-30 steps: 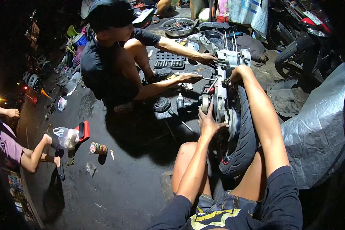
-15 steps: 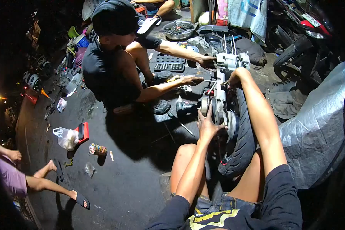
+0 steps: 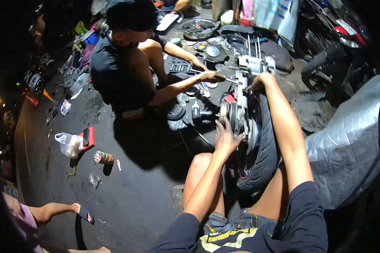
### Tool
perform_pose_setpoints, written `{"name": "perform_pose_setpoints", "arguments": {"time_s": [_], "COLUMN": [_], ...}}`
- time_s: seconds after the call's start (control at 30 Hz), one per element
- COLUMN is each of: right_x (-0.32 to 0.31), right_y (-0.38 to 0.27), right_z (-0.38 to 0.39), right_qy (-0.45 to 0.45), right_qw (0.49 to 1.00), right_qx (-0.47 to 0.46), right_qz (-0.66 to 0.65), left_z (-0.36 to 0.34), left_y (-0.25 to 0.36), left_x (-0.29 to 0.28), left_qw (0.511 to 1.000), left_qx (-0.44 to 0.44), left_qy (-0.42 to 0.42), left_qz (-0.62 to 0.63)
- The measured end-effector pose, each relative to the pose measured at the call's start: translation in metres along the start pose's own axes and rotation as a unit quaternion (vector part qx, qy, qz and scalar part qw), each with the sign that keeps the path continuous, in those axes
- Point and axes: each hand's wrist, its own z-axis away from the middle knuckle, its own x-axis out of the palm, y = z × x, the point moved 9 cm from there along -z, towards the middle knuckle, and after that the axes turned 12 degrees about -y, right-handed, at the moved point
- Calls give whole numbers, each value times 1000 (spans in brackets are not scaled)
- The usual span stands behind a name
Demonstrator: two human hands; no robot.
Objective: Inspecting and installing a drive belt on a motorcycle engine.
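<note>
A scooter engine (image 3: pixel 240 110) with its rear wheel attached stands between my knees, its black tire (image 3: pixel 267 147) facing my right arm. My left hand (image 3: pixel 227 139) grips the near end of the engine, its fingers up against the round metal clutch drum (image 3: pixel 225 113) and its thumb on the casing. My right hand (image 3: pixel 261 81) is curled over the engine's far part beside the tire top; its fingertips are partly hidden. Across from me, a co-worker's hand (image 3: pixel 212 76) holds a long metal tool (image 3: pixel 231 80) reaching the casing; the co-worker's other hand (image 3: pixel 198 64) is near its handle.
A dark power drill (image 3: pixel 202 113) and a metal rod (image 3: pixel 203 138) lie left of the engine. Behind are a socket set (image 3: pixel 179 67), a round parts tray (image 3: pixel 198 28) and a silver cover (image 3: pixel 346 143) at right. A plastic bag (image 3: pixel 70 144) and a can (image 3: pixel 103 157) sit at left, near a passer-by.
The co-worker's far hand has left the engine's far end and come back toward the tool. My hands keep their hold. The passer-by at left has moved toward the lower edge.
</note>
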Motion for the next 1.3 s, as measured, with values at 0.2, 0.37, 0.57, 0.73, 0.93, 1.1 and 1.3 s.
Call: {"name": "perform_pose_setpoints", "arguments": {"time_s": [0.2,0.37,0.57,0.73,0.93,1.1,1.3], "right_x": [5,-6,3,27,28,21,-22], "right_y": [0,3,-4,-6,-13,-12,8], "right_z": [-14,-20,-15,17,35,34,2], "right_qy": [-70,-12,5,-25,-7,22,160], "right_qw": [997,1000,1000,996,996,998,982], "right_qx": [3,-5,-5,14,9,-28,-11], "right_qz": [26,4,23,86,91,60,102], "left_z": [144,295,355,344,321,315,299], "left_y": [37,18,-24,-15,23,18,29], "left_x": [45,125,219,225,194,203,197], "left_qw": [855,688,564,535,647,629,642], "left_qx": [147,320,288,221,284,273,241], "left_qy": [-193,-488,-730,-744,-664,-684,-691], "left_qz": [-459,-432,-259,-333,-243,-248,-228]}}
